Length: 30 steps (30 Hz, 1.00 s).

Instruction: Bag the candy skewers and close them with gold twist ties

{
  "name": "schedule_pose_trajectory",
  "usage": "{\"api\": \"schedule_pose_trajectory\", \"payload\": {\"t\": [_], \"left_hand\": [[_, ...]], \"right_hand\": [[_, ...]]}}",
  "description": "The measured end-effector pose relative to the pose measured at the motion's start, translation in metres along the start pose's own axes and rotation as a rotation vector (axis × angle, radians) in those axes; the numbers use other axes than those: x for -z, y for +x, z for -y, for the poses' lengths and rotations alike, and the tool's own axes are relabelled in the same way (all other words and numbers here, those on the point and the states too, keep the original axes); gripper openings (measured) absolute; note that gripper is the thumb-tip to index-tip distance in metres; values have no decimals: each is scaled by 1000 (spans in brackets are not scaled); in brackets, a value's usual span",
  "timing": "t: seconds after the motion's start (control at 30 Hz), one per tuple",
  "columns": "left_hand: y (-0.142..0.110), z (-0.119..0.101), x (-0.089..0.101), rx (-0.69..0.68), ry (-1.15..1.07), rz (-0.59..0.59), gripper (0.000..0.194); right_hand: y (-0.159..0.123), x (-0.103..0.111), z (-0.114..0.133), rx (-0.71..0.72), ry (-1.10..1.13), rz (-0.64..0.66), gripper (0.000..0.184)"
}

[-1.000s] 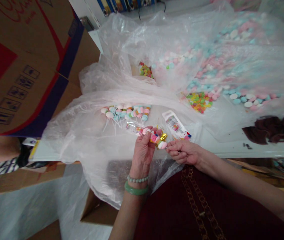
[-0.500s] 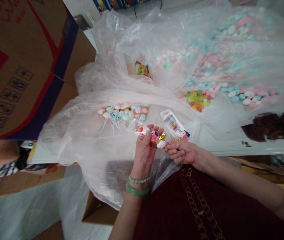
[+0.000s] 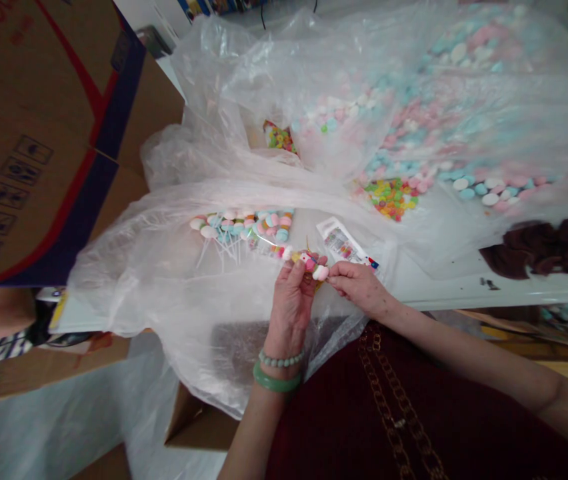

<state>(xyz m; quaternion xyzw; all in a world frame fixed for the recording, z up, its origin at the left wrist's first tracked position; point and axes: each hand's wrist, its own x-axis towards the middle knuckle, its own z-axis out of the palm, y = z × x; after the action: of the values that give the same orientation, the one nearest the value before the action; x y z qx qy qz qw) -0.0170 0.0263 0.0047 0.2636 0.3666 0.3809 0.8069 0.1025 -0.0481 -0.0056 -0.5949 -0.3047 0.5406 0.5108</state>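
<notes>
Pinching: a pastel candy skewer (image 3: 310,264) is gripped between both hands, above the plastic sheet and close to the person's chest; its stick is hidden by the fingers, and a small piece of gold foil (image 3: 319,285) shows just below the candies.

Left hand: the left hand (image 3: 291,308) stands upright with its fingers curled, thumb and fingertips pressed together on the candies' left side. A jade bangle (image 3: 277,381) and a beaded bracelet (image 3: 281,359) circle the wrist.

Right hand: the right hand (image 3: 360,285) comes in from the right, its fingers closed and pinching the white candy at the skewer's near end.

Step in hand: judging by the grip, the skewer is being worked on with both hands, and the exact action is hidden by the fingers.

Next move: any further handling calls for a steady pinch from both hands, so the candies do not slip.

Nearby: a printed paper packet (image 3: 340,241) lies just beyond the right hand, and a clear cellophane wrapper (image 3: 264,245) lies just left of the skewer, beside a pile of finished candy skewers (image 3: 240,227).

Around: loose pastel candies (image 3: 489,191), colored gummy candies (image 3: 391,199) and a dark brown cloth (image 3: 544,248) lie on the white table (image 3: 489,297), with a cardboard box (image 3: 29,167) at left.
</notes>
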Motion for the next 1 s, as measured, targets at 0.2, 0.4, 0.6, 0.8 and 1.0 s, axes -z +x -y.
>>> {"api": "schedule_pose_trajectory", "payload": {"t": [0.2, 0.4, 0.6, 0.8, 1.0], "left_hand": [[1, -7, 6, 153, -20, 5, 24], [4, -2, 5, 64, -43, -31, 22], [1, 0, -6, 106, -29, -51, 20], [4, -2, 4, 143, -45, -90, 15], [7, -6, 13, 187, 27, -85, 18]], "right_hand": [[2, 4, -3, -137, 132, 123, 16], [3, 2, -1, -3, -121, 28, 14], [6, 2, 0, -271, 398, 192, 9], [14, 20, -5, -648, 878, 484, 12], [16, 26, -6, -639, 807, 464, 12]]}}
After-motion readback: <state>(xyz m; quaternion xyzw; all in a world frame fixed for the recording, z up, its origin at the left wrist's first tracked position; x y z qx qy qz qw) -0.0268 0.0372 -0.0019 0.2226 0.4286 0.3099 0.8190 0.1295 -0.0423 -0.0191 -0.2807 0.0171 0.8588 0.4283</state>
